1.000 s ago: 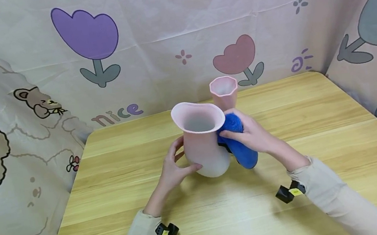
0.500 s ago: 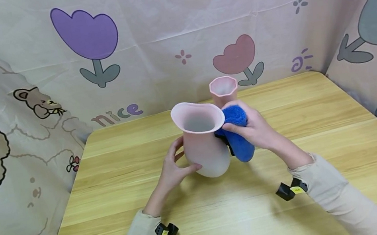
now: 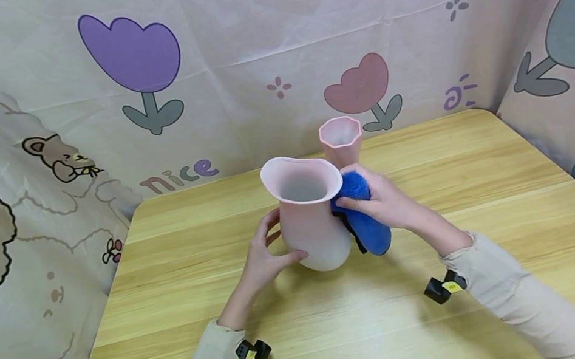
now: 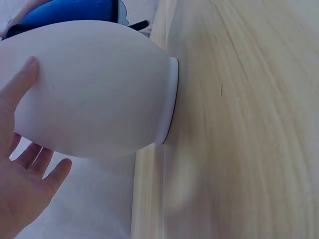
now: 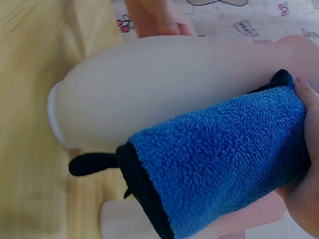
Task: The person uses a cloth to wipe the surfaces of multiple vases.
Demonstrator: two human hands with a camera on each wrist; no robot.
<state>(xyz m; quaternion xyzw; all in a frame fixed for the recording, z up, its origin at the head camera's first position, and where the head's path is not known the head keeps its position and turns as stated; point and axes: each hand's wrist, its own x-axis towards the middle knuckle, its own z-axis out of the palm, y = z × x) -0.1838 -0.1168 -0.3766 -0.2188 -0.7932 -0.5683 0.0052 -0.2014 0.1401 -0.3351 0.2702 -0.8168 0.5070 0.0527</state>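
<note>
A pink-to-white vase (image 3: 312, 231) with a flared, wavy rim stands upright on the table. My left hand (image 3: 267, 254) grips its lower left side, thumb across the front and fingers behind; the left wrist view shows the thumb lying on the vase (image 4: 94, 89). On the other side, my right hand (image 3: 386, 199) holds a folded blue towel (image 3: 368, 226) with black edging against the vase's right side, just below the rim. The right wrist view shows the fluffy towel (image 5: 224, 154) lying along the vase wall, a black loop sticking out of one end.
Behind my right hand stands a second, narrower pink vase (image 3: 341, 141) with an octagonal rim, its lower part hidden. The wooden table (image 3: 190, 236) ends at a patterned curtain (image 3: 243, 57) at the back. A small black camera sits on each sleeve.
My right hand rose a little with the towel along the vase's side, then came back down. The left hand and the vase have stayed in place.
</note>
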